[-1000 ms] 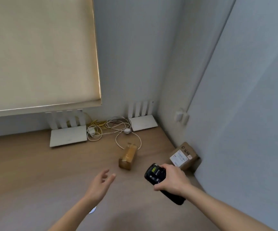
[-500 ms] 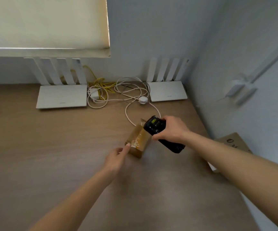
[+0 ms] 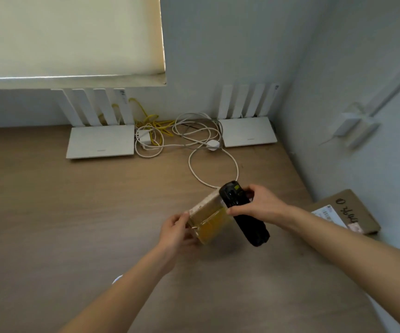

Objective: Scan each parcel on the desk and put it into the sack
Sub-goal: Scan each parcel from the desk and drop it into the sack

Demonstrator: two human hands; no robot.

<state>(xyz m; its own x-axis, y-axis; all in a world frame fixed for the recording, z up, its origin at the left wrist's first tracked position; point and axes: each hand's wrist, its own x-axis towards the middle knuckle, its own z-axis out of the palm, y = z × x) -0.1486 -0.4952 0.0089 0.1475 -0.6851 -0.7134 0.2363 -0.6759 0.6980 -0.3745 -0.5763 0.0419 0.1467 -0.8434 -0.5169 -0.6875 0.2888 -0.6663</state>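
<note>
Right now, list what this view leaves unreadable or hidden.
- Sack: nowhere in the head view.
- Small parcel: near end covered by left hand; its label too blurred to read.
- Scanner: screen too small; right hand wraps its middle.
- Flat parcel: label print too small.

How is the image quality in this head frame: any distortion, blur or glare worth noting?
Head view: wide-angle bending curves the wall edges and desk; light is dim and even, with soft shadows; the small parcel in the left hand shows glare on its tape; the scanner in the right hand looks slightly soft.
</note>
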